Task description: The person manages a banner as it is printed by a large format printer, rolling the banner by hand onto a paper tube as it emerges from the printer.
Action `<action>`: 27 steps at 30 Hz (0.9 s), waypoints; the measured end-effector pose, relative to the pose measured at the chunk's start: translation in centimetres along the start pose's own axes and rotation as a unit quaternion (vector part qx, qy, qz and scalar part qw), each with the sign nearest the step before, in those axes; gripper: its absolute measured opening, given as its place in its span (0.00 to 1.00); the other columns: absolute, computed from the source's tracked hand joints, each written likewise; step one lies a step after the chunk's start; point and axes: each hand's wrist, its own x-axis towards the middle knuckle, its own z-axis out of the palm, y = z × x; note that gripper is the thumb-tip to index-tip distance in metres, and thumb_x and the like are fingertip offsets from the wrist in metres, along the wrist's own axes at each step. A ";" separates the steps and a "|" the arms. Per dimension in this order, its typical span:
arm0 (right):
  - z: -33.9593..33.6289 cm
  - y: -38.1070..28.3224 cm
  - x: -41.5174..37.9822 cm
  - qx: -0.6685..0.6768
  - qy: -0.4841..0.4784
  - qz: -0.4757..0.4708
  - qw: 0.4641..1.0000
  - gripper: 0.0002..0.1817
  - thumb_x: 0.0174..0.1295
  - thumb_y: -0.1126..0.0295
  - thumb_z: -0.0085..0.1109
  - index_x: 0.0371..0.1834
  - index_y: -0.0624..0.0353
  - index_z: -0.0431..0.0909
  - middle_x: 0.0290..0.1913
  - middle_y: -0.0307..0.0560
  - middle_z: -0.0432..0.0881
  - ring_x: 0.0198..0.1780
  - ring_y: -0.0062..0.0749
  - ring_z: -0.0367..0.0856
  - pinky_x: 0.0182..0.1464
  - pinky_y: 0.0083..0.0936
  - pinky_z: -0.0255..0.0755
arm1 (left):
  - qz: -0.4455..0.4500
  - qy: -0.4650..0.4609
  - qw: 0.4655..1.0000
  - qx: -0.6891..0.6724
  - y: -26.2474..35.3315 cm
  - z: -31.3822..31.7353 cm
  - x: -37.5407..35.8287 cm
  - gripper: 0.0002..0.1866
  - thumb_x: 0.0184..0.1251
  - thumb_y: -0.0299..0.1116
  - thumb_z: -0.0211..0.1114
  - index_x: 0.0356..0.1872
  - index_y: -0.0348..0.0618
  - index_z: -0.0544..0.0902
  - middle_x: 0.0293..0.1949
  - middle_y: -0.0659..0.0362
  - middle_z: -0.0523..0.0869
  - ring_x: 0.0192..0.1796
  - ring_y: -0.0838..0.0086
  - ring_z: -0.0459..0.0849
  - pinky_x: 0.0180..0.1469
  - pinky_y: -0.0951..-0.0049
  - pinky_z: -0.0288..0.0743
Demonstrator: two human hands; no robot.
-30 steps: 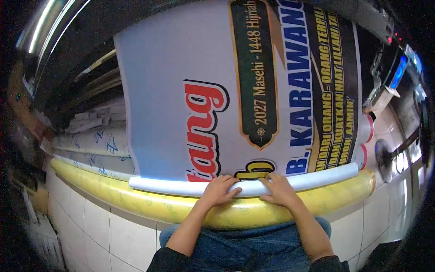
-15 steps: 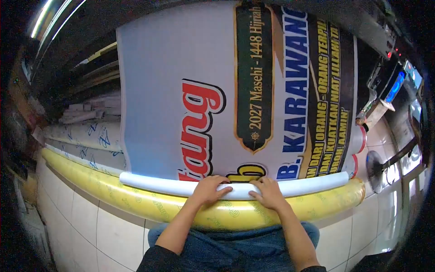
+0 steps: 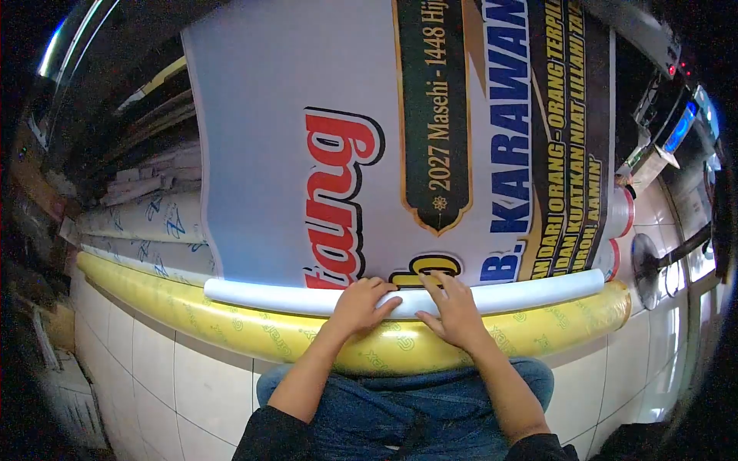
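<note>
A large printed banner (image 3: 254, 154) stretches away from me, its near end wound into a white roll (image 3: 530, 293). This roll lies along the top of a long yellow plastic-wrapped roll (image 3: 407, 349), just beyond my knees. My left hand (image 3: 363, 309) is curled over the middle of the white roll, its thumb on the near side. To its right, my right hand (image 3: 455, 313) rests against the same roll with thumb and fingers apart. Red, blue and yellow lettering shows on the flat part, and some letters run under the roll.
Several wrapped rolls (image 3: 146, 219) lie at the left beside the banner. At the right are a fan (image 3: 644, 253), roll ends (image 3: 621, 211) and a lit screen (image 3: 680, 127). Pale floor tiles (image 3: 204, 384) show below the yellow roll.
The view has shifted slightly, and the rolls sit higher in it. My right hand's fingers have spread and loosened on the white roll. My left hand stays curled over it.
</note>
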 end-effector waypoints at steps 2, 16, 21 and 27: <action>0.6 0.8 -0.9 -0.036 -0.053 -0.013 0.998 0.36 0.63 0.54 0.66 0.74 0.48 0.67 0.67 0.54 0.72 0.69 0.52 0.69 0.70 0.50 0.60 | 0.005 0.000 1.000 0.003 0.0 0.0 0.0 0.21 0.72 0.50 0.62 0.53 0.45 0.85 0.47 0.51 0.85 0.51 0.52 0.83 0.54 0.56 0.77; 1.1 2.3 -1.0 -0.058 -0.118 -0.027 0.991 0.34 0.66 0.53 0.62 0.74 0.47 0.68 0.68 0.50 0.72 0.69 0.50 0.68 0.71 0.49 0.57 | 0.024 0.019 0.999 0.019 -0.4 0.4 0.0 0.20 0.73 0.49 0.62 0.52 0.45 0.85 0.46 0.52 0.84 0.49 0.53 0.83 0.53 0.57 0.77; 1.3 2.4 -1.0 -0.049 -0.115 -0.028 0.992 0.35 0.65 0.50 0.62 0.74 0.48 0.69 0.68 0.50 0.72 0.69 0.49 0.68 0.71 0.48 0.57 | 0.028 0.021 0.999 0.015 -0.4 0.5 0.0 0.19 0.73 0.49 0.62 0.51 0.45 0.85 0.45 0.51 0.84 0.50 0.53 0.83 0.53 0.57 0.77; 0.7 2.0 -0.8 -0.051 -0.131 -0.025 0.990 0.36 0.65 0.51 0.63 0.74 0.50 0.68 0.68 0.51 0.73 0.69 0.49 0.68 0.71 0.48 0.58 | 0.021 0.012 1.000 0.017 -0.2 0.3 0.0 0.20 0.73 0.49 0.61 0.51 0.44 0.85 0.46 0.51 0.85 0.51 0.53 0.83 0.54 0.56 0.77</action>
